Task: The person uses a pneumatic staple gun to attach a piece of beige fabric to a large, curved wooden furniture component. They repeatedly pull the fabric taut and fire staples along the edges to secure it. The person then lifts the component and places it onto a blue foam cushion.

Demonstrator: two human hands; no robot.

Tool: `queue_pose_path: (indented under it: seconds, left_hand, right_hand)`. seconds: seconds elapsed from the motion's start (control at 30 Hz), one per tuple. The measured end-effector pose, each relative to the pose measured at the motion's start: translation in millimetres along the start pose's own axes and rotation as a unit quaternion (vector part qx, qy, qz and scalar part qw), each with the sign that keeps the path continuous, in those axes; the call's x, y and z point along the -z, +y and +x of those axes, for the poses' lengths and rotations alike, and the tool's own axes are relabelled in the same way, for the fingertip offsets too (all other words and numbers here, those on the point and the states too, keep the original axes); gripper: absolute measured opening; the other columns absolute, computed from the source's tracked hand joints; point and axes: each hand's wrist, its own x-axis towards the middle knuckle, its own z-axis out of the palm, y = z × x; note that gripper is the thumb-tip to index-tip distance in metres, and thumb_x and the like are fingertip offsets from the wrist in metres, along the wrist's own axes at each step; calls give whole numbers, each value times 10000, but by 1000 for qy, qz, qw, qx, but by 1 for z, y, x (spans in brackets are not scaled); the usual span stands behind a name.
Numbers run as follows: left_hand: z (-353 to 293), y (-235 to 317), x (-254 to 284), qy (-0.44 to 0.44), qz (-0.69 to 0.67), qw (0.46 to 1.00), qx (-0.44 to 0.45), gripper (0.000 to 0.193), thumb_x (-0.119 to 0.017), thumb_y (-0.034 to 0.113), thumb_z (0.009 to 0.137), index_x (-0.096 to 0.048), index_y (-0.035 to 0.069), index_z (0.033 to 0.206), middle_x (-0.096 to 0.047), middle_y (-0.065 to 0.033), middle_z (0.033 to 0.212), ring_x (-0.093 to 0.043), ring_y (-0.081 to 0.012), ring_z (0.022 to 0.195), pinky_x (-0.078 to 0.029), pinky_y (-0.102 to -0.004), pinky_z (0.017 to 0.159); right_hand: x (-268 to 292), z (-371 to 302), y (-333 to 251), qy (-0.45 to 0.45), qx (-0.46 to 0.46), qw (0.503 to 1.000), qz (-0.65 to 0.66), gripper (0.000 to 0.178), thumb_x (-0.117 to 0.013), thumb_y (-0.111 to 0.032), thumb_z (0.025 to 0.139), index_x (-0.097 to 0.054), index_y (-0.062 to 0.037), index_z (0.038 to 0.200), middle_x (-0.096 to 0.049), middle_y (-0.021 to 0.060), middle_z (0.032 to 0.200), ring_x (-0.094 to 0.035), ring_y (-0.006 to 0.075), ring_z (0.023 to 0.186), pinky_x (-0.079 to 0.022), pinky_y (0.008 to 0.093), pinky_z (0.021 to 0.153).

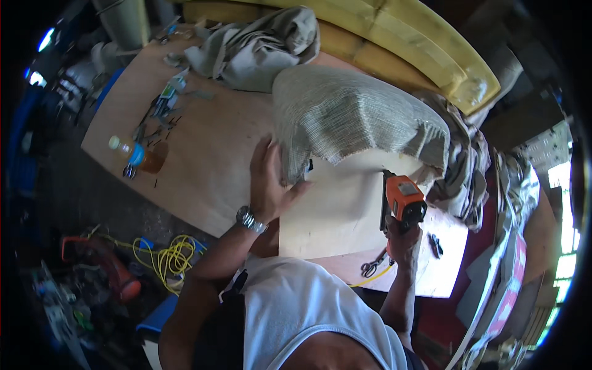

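As we look down through the head camera, we find the left hand [269,185] beside the left edge of a grey-beige woven fabric [354,111], its fingers extended and its thumb held wide of them. Because shadow blurs this edge, we cannot tell whether the fingertips press on the cloth. A metal wristwatch [251,220] circles the wrist. We see the right hand [402,237] wrapped around the handle of an orange-and-black power tool [406,193], whose narrow nose points away from the person, toward the frayed near edge of the fabric.

We note that the fabric drapes over the far part of a pale board [330,225], leaving the near part bare; the tool stands over the board's right side. Both rest on a wooden desk [213,154]. Near the tool we observe scissors [369,269] at the desk's near edge and, to the right, a small black object [435,245]. Toward the desk's left end we mark a bottle of amber liquid [147,159], lying on its side or tilted by the lens. A crumpled cloth [262,52] lies at the far side, and a coiled yellow cord [171,262] lies below the desk, at left.
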Motion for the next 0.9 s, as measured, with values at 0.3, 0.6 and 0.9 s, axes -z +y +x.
queue_pose_path:
  seconds: [0.3,0.6,0.9]
  left_hand:
    - [87,-97,-21,-41,-334,891,306,637,-316,502,1072,-465,28,1471,-433,-133,1543,-375,-261,1442,-272,-436,1191]
    - [149,-103,-72,-202,-446,837,243,519,-314,384,1097,-432,83,1504,-430,-92,1543,-398,-210,1408,-262,-338,1201]
    - [123,-14,-19,-187,-303,918,173,666,-241,488,1090,-275,24,1566,-312,-112,1622,-262,-227,1506,-176,-355,1237]
  right_hand:
    - [26,12,24,-104,21,994,10,310,-760,-299,879,-691,-2,936,-670,69,670,-653,165,595,-507,343,582]
    - [39,20,40,-138,64,988,-28,255,-770,-258,862,-711,-14,908,-680,92,672,-655,172,608,-508,350,585]
    - [33,18,33,-157,72,985,5,258,-803,-232,844,-702,-11,933,-706,128,707,-698,215,640,-529,361,611]
